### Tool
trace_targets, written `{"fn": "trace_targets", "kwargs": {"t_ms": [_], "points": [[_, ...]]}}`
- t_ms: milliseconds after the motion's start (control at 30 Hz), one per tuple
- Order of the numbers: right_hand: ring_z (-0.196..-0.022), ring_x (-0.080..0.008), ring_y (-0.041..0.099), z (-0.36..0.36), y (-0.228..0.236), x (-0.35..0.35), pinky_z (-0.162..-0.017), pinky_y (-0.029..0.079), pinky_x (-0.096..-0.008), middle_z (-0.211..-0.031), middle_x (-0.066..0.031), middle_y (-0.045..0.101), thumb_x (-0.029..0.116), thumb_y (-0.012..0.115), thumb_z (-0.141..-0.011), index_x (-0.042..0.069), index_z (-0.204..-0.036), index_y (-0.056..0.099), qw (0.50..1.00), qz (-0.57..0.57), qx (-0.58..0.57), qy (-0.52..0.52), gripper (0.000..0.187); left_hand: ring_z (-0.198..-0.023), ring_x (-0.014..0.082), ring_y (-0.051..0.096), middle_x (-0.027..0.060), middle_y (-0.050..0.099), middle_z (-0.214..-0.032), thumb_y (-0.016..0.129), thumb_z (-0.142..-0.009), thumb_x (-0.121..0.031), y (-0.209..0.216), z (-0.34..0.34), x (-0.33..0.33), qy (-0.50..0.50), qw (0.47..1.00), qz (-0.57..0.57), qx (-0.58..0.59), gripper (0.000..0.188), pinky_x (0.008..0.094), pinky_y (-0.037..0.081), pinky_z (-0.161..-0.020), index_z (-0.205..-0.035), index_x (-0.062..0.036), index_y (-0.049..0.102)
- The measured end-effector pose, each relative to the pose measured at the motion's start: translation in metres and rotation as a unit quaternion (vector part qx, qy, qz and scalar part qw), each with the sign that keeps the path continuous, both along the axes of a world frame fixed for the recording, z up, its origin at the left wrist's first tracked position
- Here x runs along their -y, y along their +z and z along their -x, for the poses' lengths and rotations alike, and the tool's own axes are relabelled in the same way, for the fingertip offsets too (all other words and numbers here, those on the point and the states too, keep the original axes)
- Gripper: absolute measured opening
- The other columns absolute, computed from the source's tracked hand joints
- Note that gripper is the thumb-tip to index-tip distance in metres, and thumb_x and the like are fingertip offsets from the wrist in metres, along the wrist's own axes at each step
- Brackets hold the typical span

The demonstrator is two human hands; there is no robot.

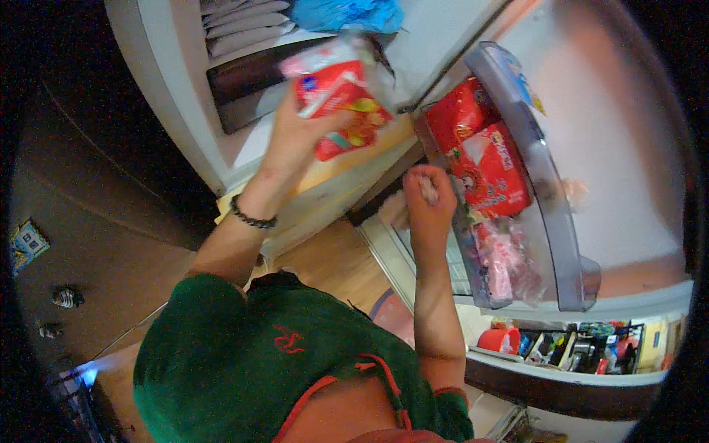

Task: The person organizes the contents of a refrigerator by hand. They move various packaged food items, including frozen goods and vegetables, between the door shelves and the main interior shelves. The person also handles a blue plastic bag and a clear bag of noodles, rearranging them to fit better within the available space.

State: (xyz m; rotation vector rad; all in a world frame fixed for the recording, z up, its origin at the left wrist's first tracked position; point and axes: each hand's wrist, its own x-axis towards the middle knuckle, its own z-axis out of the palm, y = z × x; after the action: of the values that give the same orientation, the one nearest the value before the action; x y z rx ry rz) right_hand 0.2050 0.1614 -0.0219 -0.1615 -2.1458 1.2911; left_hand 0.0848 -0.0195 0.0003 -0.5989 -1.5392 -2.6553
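The left hand (pixel 295 136) is clamped on a red and white snack packet (pixel 340 103) with a clear crinkled top, lifted in front of the open fridge compartment. The right hand (pixel 427 193) is curled closed beside the door shelf (pixel 550 214), perhaps pinching something small; similar red packets (pixel 491 166) fill that shelf.

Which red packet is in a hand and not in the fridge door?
The red and white packet held up by the left hand. The other red packets sit in the door shelf.
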Motion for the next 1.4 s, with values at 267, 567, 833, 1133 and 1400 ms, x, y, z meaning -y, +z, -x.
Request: {"fn": "trace_targets", "kwargs": {"t_ms": [267,567,833,1133,1400], "points": [[-0.09,-0.0189,0.054,0.135,-0.007,0.057,-0.081,0.044,-0.0321,-0.103,-0.0099,0.056,0.015,0.063,-0.084,0.003,-0.101,0.056,0.981,0.144,-0.067,0.109,0.022,-0.094,0.0179,0.062,0.0102,0.062,-0.108,0.077,-0.071,0.001,-0.027,-0.002,0.061,0.159,0.985,-0.018,0.064,0.055,0.0335,0.053,-0.082,-0.117,-0.002,0.047],[-0.116,-0.0312,0.049,0.18,-0.078,0.053,-0.099,0.039,-0.0392,-0.13,-0.0179,0.045,0.013,0.06,-0.085,0.003,-0.124,0.049,0.975,-0.053,-0.068,0.203,0.041,-0.094,0.0177,0.062,0.0096,0.062,-0.108,0.07,-0.077,0.0,-0.031,0.008,0.046,0.106,0.982,-0.074,0.135,0.045,0.0315,0.054,-0.08,-0.116,-0.0022,0.048],[-0.089,-0.0166,0.059,0.1,0.031,0.047,-0.074,0.05,-0.0291,-0.103,-0.0094,0.06,0.009,0.071,-0.078,0.004,-0.115,0.053,0.975,-0.023,-0.044,0.215,0.041,-0.093,0.0177,0.062,0.0086,0.061,-0.108,0.07,-0.08,-0.002,-0.013,-0.003,0.003,0.058,0.99,-0.108,0.069,0.045,0.0305,0.054,-0.077,-0.119,-0.0038,0.047],[-0.075,-0.0131,0.06,0.075,0.033,-0.004,-0.068,0.05,-0.0273,-0.089,-0.0055,0.064,0.01,0.07,-0.08,0.001,-0.1,0.057,0.947,0.293,-0.02,0.134,0.025,-0.097,0.0204,0.061,0.0059,0.06,-0.111,0.062,-0.088,-0.012,0.005,-0.011,-0.038,-0.21,0.958,-0.13,0.147,0.037,0.0403,0.056,-0.078,-0.122,-0.0071,0.049],[-0.072,-0.0145,0.062,0.07,0.023,-0.028,-0.057,0.05,-0.0272,-0.086,-0.0052,0.065,0.015,0.07,-0.08,0.003,-0.103,0.057,0.96,0.179,0.133,0.172,0.028,-0.092,0.0172,0.062,0.0063,0.063,-0.103,0.061,-0.085,-0.002,-0.021,0.006,-0.045,-0.208,0.971,-0.041,0.112,0.032,0.0344,0.056,-0.077,-0.116,-0.0047,0.053]]}}
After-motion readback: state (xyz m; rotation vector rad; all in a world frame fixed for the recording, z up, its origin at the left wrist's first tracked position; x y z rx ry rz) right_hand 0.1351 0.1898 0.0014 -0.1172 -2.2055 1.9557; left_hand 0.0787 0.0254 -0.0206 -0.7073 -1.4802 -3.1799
